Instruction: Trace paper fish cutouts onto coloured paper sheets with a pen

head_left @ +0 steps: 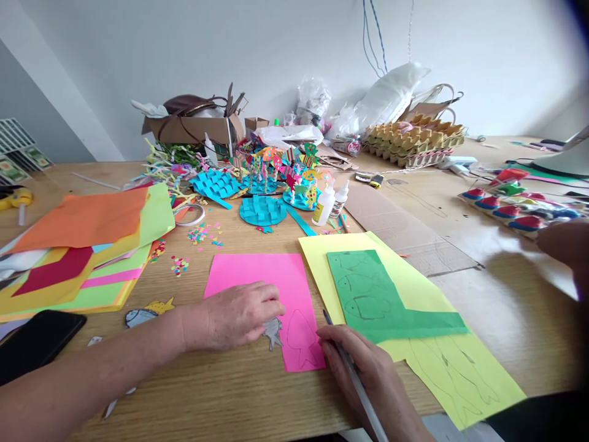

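Observation:
My left hand (243,314) is over a pink paper sheet (257,273), its fingers closed on a grey fish cutout (273,334). The cutout's tail sticks out below the fingers; the rest is hidden. A fish outline is drawn on the pink sheet, right of the cutout. In my right hand (363,368) is a pen (355,376), its dark tip pointing up beside the pink sheet's right edge. Green paper (391,307) with several drawn fish lies on a yellow sheet (414,285), which has more outlines at its lower end.
Coloured paper (83,221) is stacked left, above a black phone (41,344). Small fish cutouts (140,317) lie near my left forearm. Blue woven paper pieces (262,210), glue bottles (324,205) and confetti (202,233) are behind. Another person's hand (564,245) is at right beside paint pots (501,212).

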